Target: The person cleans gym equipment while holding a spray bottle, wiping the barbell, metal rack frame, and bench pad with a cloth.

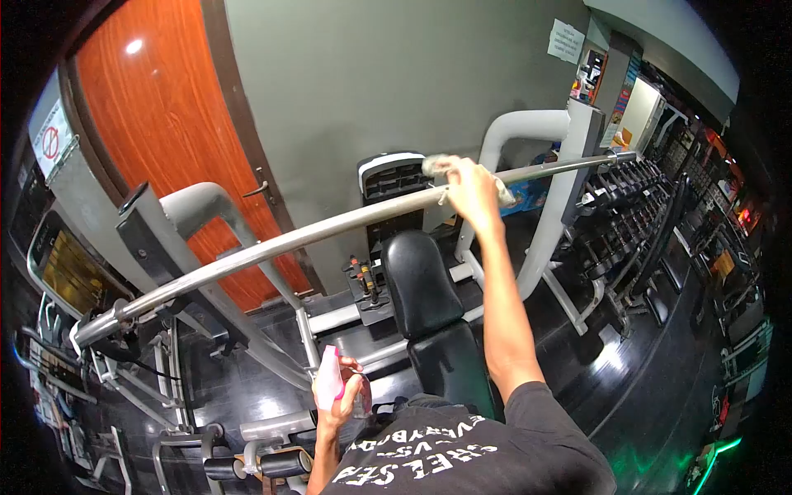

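Note:
A long steel barbell (309, 237) lies across the uprights of a grey weight bench rack. My right hand (470, 188), arm stretched out, is closed around a pale cloth (504, 193) pressed against the bar, right of its middle. Low in front of my body, my left hand (337, 402) grips a spray bottle (330, 375) with a pink and white head. Part of the bottle is hidden by my fingers. Below the bar stands the black padded bench (422, 285), between my two hands.
An orange wooden door (165, 124) and a grey wall (396, 74) stand behind the rack. Grey uprights (551, 223) flank the bench. Racks of dumbbells (619, 223) line the right side. Roller pads (285, 463) and other machines sit at lower left.

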`<state>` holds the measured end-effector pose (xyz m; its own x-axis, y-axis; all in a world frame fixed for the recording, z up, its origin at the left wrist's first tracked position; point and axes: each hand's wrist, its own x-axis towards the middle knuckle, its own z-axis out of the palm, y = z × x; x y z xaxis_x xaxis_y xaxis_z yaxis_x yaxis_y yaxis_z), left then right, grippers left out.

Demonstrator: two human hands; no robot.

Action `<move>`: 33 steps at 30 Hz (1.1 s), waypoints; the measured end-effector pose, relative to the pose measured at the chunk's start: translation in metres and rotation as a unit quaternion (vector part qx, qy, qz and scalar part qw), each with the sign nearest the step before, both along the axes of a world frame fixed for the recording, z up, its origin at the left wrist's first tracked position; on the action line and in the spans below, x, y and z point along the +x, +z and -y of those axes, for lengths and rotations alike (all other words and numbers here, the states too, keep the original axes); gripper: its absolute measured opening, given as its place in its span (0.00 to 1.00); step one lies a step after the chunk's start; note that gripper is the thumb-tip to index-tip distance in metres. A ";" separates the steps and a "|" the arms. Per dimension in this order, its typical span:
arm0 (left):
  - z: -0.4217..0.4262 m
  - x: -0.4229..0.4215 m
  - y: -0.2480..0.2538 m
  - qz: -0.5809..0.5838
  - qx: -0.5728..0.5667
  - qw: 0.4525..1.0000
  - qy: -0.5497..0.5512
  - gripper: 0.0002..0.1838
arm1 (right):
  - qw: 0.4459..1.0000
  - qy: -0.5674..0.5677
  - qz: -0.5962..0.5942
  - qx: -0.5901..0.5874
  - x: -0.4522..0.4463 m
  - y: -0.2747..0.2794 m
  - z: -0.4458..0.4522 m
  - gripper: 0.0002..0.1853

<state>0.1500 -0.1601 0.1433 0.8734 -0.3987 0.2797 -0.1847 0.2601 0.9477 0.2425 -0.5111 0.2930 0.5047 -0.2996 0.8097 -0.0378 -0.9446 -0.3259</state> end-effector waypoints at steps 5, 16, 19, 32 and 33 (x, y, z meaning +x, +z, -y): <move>-0.029 -0.028 0.011 -0.011 0.027 0.999 0.032 0.14 | 0.998 -0.037 0.031 -0.041 0.015 -0.032 -0.099 0.11; -0.104 -0.138 -0.038 -0.102 0.068 0.988 0.092 0.16 | 0.621 0.295 0.105 0.719 -0.099 -0.168 -0.188 0.23; -0.109 -0.165 -0.074 -0.146 0.067 0.986 0.040 0.24 | 0.431 0.292 0.064 0.851 -0.172 -0.219 -0.195 0.23; -0.045 -0.196 -0.140 -0.093 0.235 0.960 -0.121 0.20 | 0.473 -0.024 0.189 0.860 -0.450 -0.320 -0.177 0.23; -0.038 -0.195 -0.143 -0.077 0.264 0.953 -0.126 0.20 | 0.471 -0.029 0.194 0.860 -0.462 -0.327 -0.175 0.23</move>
<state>-0.0448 -0.1220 0.0004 0.7455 -0.6511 -0.1421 -0.0271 -0.2427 0.9697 -0.2198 -0.3356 -0.0345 0.3703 -0.6846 -0.6279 0.3296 0.7288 -0.6002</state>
